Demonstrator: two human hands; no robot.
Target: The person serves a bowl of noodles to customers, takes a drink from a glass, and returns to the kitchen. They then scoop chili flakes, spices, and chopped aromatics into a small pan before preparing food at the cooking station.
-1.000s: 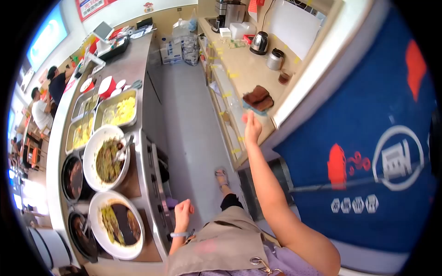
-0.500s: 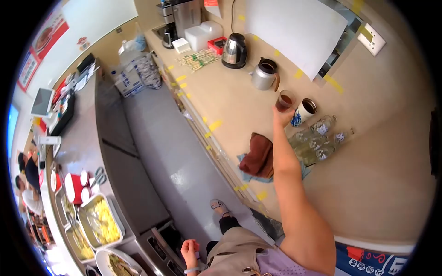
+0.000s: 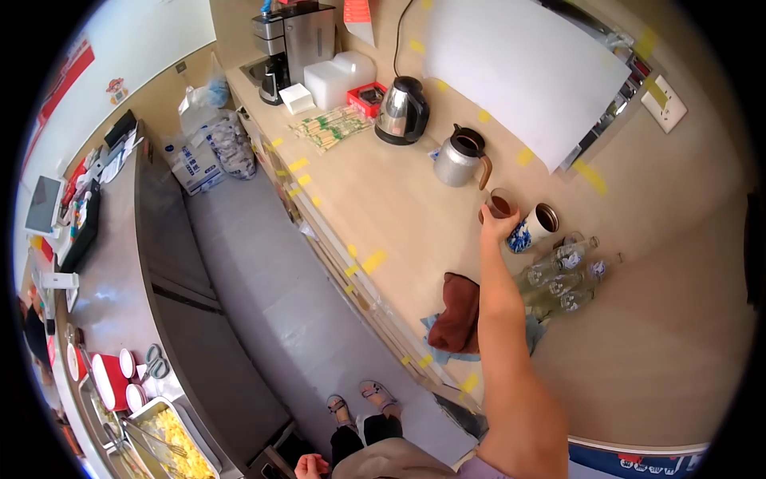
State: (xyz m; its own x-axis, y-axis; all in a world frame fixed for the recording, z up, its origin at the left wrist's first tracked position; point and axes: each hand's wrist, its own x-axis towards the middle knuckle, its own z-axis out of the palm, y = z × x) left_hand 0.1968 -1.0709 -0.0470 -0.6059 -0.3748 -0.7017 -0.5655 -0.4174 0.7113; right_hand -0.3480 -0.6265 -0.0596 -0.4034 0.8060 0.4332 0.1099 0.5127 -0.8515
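My right hand (image 3: 499,226) is wrapped around a small clear glass (image 3: 502,201) holding a reddish-brown drink. Close by on its right, a white-and-blue cup (image 3: 531,229) leans toward the hand in this tilted view; its inside looks dark. Just beyond stands a silver carafe (image 3: 455,168) with a brown handle and its top open. Several clear glass bottles (image 3: 558,275) are grouped to the right of my forearm. A folded brown cloth (image 3: 456,311) lies on a blue cloth left of the forearm. Low at the bottom edge, my left hand (image 3: 310,466) hangs with curled fingers, partly cut off.
Farther along the tan counter (image 3: 383,199) are an electric kettle (image 3: 400,112), wrapped sticks (image 3: 335,126), a red box (image 3: 367,98) and a coffee machine (image 3: 299,40). Across the grey aisle (image 3: 255,263), a steel counter holds scissors (image 3: 156,363) and a food tray (image 3: 179,447). Bags stand at the aisle's end.
The view has shifted, so the counter things appear lower. My right hand still grips the glass beside the cup and carafe. Both my feet now show, and my left hand sits lower in view.
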